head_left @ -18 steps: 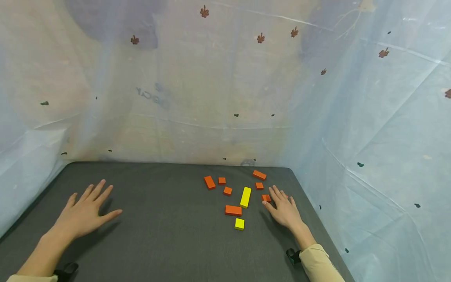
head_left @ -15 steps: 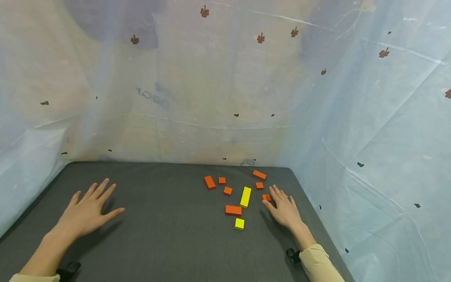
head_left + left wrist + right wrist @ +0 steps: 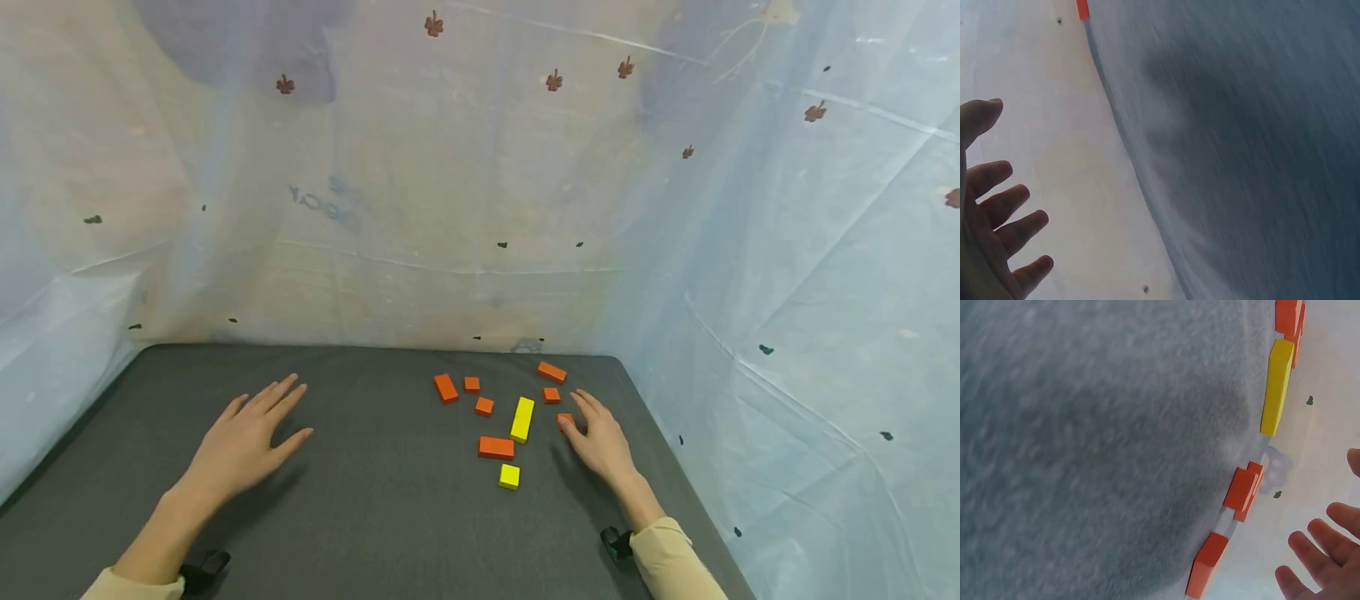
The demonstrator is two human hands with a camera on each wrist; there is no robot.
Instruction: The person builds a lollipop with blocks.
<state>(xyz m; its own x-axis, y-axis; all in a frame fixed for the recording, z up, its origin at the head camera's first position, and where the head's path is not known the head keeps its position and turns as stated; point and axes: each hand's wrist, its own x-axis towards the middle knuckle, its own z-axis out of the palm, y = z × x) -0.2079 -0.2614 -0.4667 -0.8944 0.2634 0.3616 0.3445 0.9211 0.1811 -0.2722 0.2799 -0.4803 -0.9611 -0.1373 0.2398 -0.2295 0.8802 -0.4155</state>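
My left hand (image 3: 243, 442) hovers over the left side of the dark table, fingers spread and nothing in it. In the left wrist view its fingers (image 3: 1019, 234) reach out with no block among them. My right hand (image 3: 606, 446) is over the right side, thumb overlapping a small orange block (image 3: 566, 417). Its fingers are bent a little and hold nothing, as the right wrist view also shows. Left of it lie a long yellow block (image 3: 522, 419), an orange block (image 3: 497, 448) and a small yellow cube (image 3: 510, 477).
Farther back on the dark tabletop (image 3: 360, 517) lie more orange blocks: a long one (image 3: 552, 372), a small one (image 3: 551, 396), another small one (image 3: 484, 407) and a longer one (image 3: 446, 388) at their left. Plastic sheeting (image 3: 420, 208) hangs behind the table and along both sides.
My left hand has moved to the right, toward the middle of the table. The right hand's fingers have bent slightly, and a bit of orange at their right side is now hidden.
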